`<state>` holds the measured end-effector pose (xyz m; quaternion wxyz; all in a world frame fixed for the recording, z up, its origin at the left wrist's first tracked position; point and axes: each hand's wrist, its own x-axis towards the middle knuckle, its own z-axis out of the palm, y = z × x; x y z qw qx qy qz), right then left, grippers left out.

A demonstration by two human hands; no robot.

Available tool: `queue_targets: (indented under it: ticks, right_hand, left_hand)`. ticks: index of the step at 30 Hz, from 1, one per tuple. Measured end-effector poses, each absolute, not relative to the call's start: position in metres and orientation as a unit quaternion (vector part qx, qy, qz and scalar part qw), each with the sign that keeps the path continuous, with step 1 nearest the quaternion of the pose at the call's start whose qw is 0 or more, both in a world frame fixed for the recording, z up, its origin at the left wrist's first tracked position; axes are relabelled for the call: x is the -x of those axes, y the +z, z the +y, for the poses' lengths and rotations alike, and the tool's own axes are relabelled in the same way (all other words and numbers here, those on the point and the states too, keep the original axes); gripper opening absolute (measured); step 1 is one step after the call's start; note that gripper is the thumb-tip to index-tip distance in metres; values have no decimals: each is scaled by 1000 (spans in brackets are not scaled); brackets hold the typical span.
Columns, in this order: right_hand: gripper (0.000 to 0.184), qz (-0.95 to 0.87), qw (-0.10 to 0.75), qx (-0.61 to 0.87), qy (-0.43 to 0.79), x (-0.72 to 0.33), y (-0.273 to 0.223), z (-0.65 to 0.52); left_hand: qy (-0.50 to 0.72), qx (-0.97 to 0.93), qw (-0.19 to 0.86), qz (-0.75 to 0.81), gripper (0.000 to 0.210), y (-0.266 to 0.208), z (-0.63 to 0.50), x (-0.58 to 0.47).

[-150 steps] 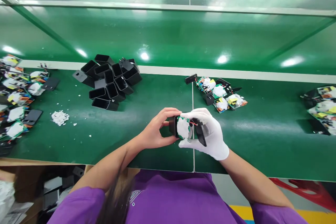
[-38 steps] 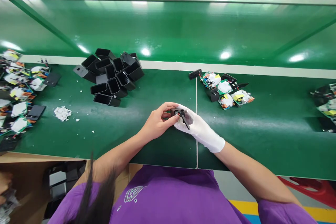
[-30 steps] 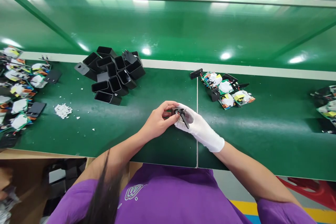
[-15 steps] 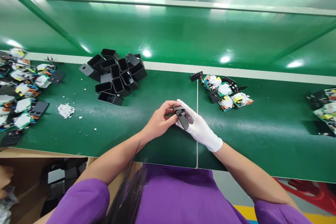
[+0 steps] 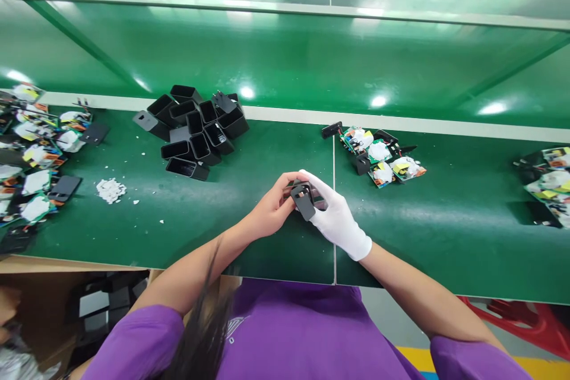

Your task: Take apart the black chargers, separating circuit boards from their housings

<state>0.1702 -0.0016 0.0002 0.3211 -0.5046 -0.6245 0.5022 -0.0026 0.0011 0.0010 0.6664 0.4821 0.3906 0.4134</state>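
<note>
A small black power adapter case [image 5: 304, 202] is held between both hands above the front half of the bench. Its flat end plate tilts away from the body, and small parts show in the gap. My left hand [image 5: 271, 208], bare, grips the case from the left with thumb and fingers. My right hand [image 5: 335, 214], in a white glove, wraps the other side. The fingers partly hide the case, so its inside cannot be made out fully. Beyond the hands lies a group of circuit boards [image 5: 379, 151] with white filler, yellow tape and black end plates.
A cluster of open black cases [image 5: 196, 136] stands at the back left. White crumbs [image 5: 111, 190] lie in a small heap. More circuit boards [image 5: 38, 154] fill the left end, others [image 5: 552, 181] the right. Below left is a cardboard box [image 5: 44, 303] of black parts; a person's hand shows there.
The case has turned in my hands, and its end plate now stands at an angle with a gap showing. Both hands still hold it in nearly the same place.
</note>
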Motion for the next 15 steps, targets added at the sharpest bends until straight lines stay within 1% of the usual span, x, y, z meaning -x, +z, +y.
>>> queue_targets:
  ticks: [3, 4, 5, 10, 12, 15]
  right_hand:
    - [80, -637, 316, 476, 517, -174, 3, 2]
    - [84, -637, 323, 458, 529, -176, 4, 3]
    - [84, -637, 335, 439, 539, -178, 5, 5]
    - [59, -650, 413, 372, 518, -187, 8, 6]
    - [57, -678, 423, 351, 489, -186, 9, 4]
    - [60, -722, 416, 335, 439, -183, 10, 0]
  left_hand:
    - [432, -364, 723, 397, 40, 4, 11, 7]
    - [441, -318, 741, 395, 41, 5, 14, 9]
    - [448, -277, 757, 387, 42, 6, 16, 11]
    - [432, -157, 821, 339, 45, 7, 20, 18]
    - [416, -117, 833, 344, 49, 5, 20, 19]
    - [400, -74, 844, 351, 59, 2, 20, 19]
